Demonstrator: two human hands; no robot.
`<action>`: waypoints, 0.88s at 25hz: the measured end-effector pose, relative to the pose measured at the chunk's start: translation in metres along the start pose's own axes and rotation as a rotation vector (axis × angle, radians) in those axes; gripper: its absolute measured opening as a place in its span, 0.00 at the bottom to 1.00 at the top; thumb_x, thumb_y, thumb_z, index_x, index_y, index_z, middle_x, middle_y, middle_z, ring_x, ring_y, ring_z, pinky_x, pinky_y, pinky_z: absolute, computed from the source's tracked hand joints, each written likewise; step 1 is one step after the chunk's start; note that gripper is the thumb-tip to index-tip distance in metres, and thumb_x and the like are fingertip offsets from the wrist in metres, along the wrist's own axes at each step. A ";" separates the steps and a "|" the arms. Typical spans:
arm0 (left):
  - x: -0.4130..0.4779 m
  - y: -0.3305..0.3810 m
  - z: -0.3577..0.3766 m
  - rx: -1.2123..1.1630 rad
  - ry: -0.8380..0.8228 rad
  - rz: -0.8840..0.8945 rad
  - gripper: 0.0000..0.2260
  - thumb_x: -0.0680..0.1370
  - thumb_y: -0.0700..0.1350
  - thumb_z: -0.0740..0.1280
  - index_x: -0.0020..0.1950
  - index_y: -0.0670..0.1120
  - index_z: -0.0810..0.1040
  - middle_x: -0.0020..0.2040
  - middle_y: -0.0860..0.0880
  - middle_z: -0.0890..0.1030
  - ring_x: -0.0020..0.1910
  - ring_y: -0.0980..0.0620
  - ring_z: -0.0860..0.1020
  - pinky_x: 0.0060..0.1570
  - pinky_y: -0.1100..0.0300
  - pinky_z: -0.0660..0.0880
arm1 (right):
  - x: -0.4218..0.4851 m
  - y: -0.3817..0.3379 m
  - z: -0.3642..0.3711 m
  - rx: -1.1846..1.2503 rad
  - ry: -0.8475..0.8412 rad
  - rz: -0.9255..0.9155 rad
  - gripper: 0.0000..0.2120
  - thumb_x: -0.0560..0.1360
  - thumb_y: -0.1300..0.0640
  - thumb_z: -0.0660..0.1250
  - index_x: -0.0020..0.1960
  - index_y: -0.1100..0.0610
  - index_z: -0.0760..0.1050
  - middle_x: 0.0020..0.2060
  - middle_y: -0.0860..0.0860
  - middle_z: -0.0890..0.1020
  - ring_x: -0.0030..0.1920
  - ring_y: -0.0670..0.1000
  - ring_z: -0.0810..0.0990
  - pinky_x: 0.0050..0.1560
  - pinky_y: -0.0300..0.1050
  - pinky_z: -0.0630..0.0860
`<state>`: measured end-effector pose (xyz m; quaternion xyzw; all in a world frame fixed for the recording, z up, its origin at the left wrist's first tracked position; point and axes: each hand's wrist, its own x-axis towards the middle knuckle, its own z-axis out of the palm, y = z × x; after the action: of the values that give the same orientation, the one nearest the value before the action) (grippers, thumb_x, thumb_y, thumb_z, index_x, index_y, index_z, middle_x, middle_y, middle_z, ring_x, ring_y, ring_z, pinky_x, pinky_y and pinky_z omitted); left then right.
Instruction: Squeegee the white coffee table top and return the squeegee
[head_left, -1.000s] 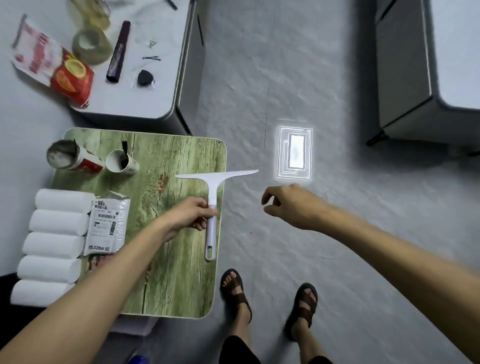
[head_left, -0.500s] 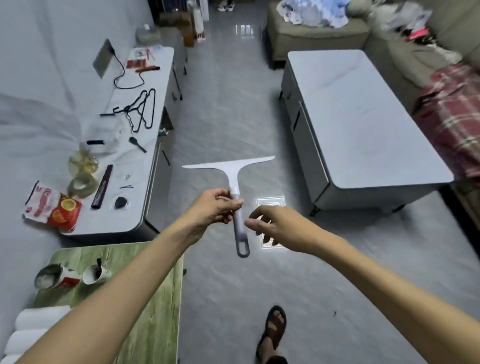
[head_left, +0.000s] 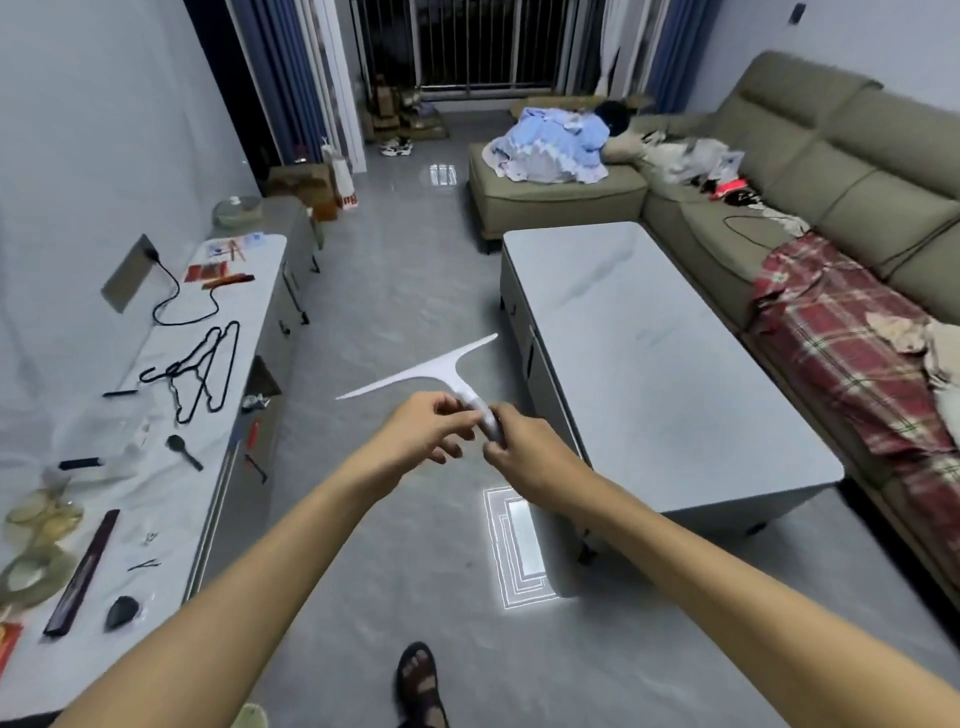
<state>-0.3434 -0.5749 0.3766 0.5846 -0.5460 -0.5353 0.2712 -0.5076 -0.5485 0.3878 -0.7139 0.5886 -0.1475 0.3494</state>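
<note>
A white T-shaped squeegee hangs in the air above the grey floor, its blade tilted up to the right. My left hand pinches the handle from the left. My right hand wraps its fingers round the lower part of the same handle, which is mostly hidden. The white coffee table stands just to the right of both hands, its top bare and glossy.
A long white sideboard along the left wall carries hangers, a cable, tape rolls and small items. An olive sofa with a plaid blanket and clothes wraps behind the table. A bright light reflection lies on the floor.
The view swung up from the green wooden table to the room. My left hand carried the squeegee toward the coffee table, and my right hand came in and took the handle too.
</note>
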 end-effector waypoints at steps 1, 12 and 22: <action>0.028 0.003 -0.005 0.099 -0.033 0.019 0.06 0.74 0.50 0.69 0.43 0.48 0.80 0.39 0.51 0.83 0.31 0.55 0.78 0.32 0.64 0.71 | 0.028 0.010 -0.007 -0.053 0.024 0.013 0.07 0.77 0.55 0.60 0.53 0.57 0.71 0.44 0.56 0.79 0.45 0.60 0.78 0.38 0.48 0.70; 0.344 0.103 -0.078 0.732 -0.274 0.288 0.09 0.73 0.56 0.68 0.44 0.52 0.77 0.41 0.53 0.84 0.36 0.56 0.83 0.42 0.56 0.80 | 0.265 0.117 -0.126 0.140 0.042 0.516 0.29 0.78 0.36 0.55 0.38 0.60 0.75 0.36 0.58 0.83 0.24 0.50 0.73 0.21 0.34 0.64; 0.648 0.176 -0.090 0.899 -0.412 0.309 0.11 0.73 0.55 0.68 0.47 0.49 0.77 0.41 0.52 0.83 0.38 0.54 0.82 0.42 0.56 0.78 | 0.528 0.225 -0.238 0.380 0.059 0.666 0.25 0.77 0.40 0.62 0.39 0.63 0.75 0.32 0.54 0.79 0.24 0.48 0.69 0.24 0.36 0.65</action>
<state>-0.4313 -1.2462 0.3464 0.4385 -0.8441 -0.3054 -0.0440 -0.6819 -1.1382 0.3000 -0.4013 0.7604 -0.1530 0.4872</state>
